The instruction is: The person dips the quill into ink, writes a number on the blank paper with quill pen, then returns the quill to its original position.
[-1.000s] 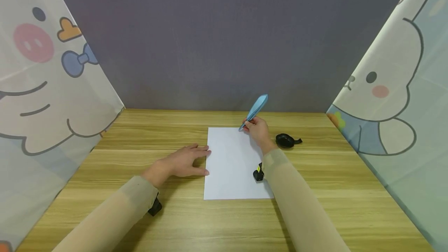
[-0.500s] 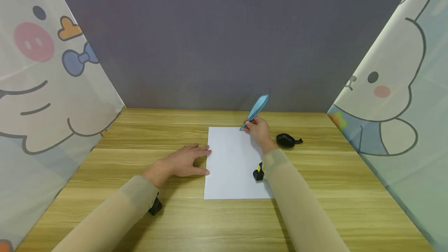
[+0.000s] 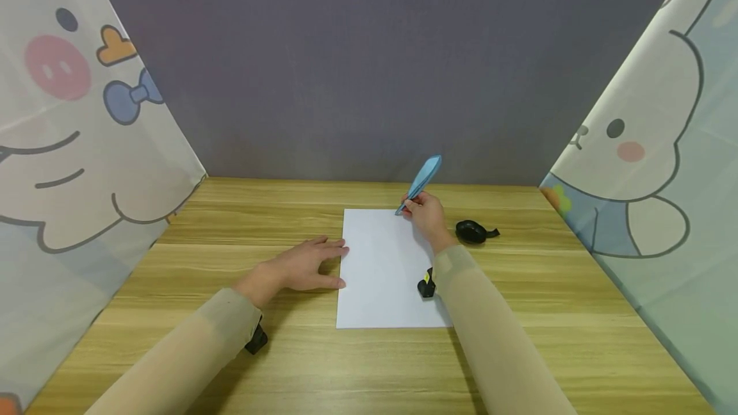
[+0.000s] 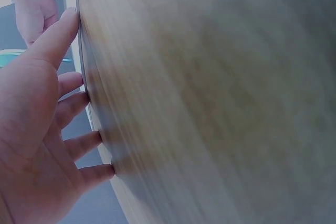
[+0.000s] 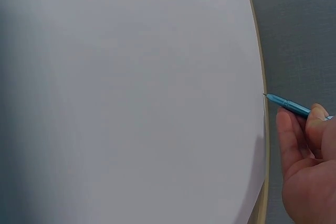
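Observation:
A white sheet of paper lies on the wooden table in front of me. In my right hand I pinch a blue pen whose top is broad and feather-shaped. Its tip points down at the far edge of the paper; in the right wrist view the pen has its point at that edge, and whether it touches cannot be told. My left hand rests at the paper's left edge with fingers spread, thumb and fingertips touching down, as the left wrist view of the left hand also shows.
A black rounded object with a short strap lies right of my right hand. A grey wall stands behind the table. Printed cartoon curtains hang on the left and right.
Both hands have stayed nearly still. The pen remains pinched at the far edge of the paper, and the view has shifted only slightly.

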`<state>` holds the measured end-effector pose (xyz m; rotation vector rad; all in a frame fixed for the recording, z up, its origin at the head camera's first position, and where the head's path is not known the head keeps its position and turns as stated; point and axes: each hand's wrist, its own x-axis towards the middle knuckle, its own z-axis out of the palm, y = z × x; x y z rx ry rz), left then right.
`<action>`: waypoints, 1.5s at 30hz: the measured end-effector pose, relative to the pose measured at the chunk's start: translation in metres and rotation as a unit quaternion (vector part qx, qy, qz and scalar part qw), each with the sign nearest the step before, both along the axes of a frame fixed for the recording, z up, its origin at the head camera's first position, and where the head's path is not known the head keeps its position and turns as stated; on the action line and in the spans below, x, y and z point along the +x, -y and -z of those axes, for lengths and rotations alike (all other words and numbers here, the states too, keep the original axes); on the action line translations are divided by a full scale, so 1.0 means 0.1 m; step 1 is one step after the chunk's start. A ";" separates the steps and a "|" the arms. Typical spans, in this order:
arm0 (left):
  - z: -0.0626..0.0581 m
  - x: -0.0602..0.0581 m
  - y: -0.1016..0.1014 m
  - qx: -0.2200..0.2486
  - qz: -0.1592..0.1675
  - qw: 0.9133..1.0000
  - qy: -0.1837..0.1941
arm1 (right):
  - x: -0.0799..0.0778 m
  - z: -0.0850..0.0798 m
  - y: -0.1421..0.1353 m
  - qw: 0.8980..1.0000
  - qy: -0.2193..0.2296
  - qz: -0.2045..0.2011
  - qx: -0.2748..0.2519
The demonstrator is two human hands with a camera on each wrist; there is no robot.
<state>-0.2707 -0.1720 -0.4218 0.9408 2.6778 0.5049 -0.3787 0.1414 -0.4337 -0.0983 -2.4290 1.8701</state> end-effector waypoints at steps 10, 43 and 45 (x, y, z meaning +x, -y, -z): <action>-0.01 0.00 -0.01 -0.001 0.003 1.000 -0.006 | -0.02 0.00 0.01 1.000 -0.006 -0.008 0.008; 0.02 -0.01 0.00 -0.003 -0.002 1.000 -0.005 | 0.04 -0.02 0.12 0.998 0.003 -0.058 0.028; 0.02 -0.01 0.00 -0.003 -0.002 1.000 -0.005 | 0.04 -0.02 0.12 0.998 0.001 -0.063 0.031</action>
